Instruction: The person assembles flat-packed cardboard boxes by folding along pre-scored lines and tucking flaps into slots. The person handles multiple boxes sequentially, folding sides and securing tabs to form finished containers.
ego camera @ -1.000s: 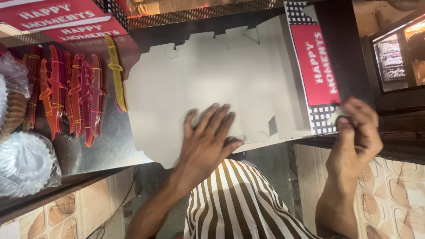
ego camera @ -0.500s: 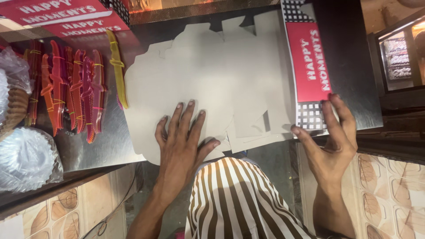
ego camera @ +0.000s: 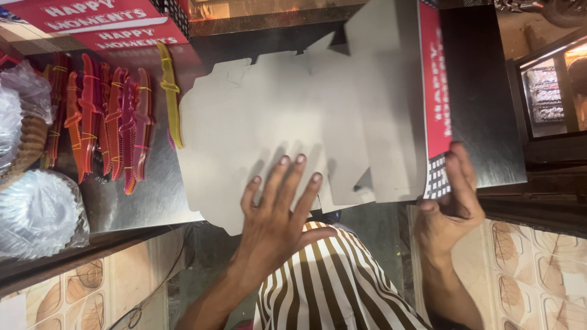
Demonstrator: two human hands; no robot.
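A flat, unfolded grey card box blank (ego camera: 287,116) lies on the steel worktop (ego camera: 483,122), filling the middle of the view and hanging a little over the near edge. The left hand (ego camera: 275,214) lies palm-down on the blank's near part, at about 6 o'clock from its centre; its grip is spread wide, fingers (ego camera: 296,177) splayed and flat on the card, closed on nothing. The right hand (ego camera: 449,205) is at the blank's 4 o'clock corner, where a red printed flap (ego camera: 435,91) with a black-and-white checked end (ego camera: 436,177) stands raised along the 3 o'clock edge; its fingers curl around that checked end, the grip clamped on the flap's edge with the thumb below. At 9 o'clock from the blank lie bundles of plastic knives (ego camera: 104,122), red, orange and pink, with a yellow bundle (ego camera: 170,91) nearest, just beside the card's edge. Farther toward 9 o'clock sit bagged foil cups (ego camera: 36,214) and a stack of paper cups (ego camera: 27,143) in clear wrap. At 11 o'clock stand red boxes (ego camera: 98,18) with white lettering. A striped shirt (ego camera: 330,281) shows at 6 o'clock, over a tiled floor (ego camera: 538,275).
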